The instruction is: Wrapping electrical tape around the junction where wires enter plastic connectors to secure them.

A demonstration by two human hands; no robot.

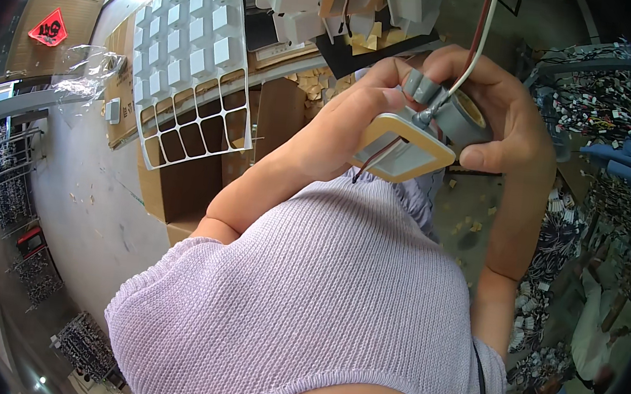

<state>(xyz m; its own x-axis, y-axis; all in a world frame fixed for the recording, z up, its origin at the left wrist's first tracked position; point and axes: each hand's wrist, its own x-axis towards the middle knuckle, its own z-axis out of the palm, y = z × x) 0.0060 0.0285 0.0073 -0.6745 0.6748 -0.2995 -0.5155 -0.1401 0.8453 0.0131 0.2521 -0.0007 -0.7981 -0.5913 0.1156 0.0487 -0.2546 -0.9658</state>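
Note:
Both hands are raised close in front of me, above my lilac knitted top. Between them is a flat square part with a tan rim and a grey middle. My left hand pinches its upper left corner. My right hand closes on its right side and also holds a roll of grey tape. A short strip of grey tape sticks up between the fingers. White and red wires run upward from the part, and a dark red wire hangs off its lower edge.
A white grid tray, partly filled with square white parts, leans at the upper left over brown cardboard boxes. More tan-rimmed squares lie at the top. Bundles of wire harnesses cover the right side. A clear plastic bag lies left.

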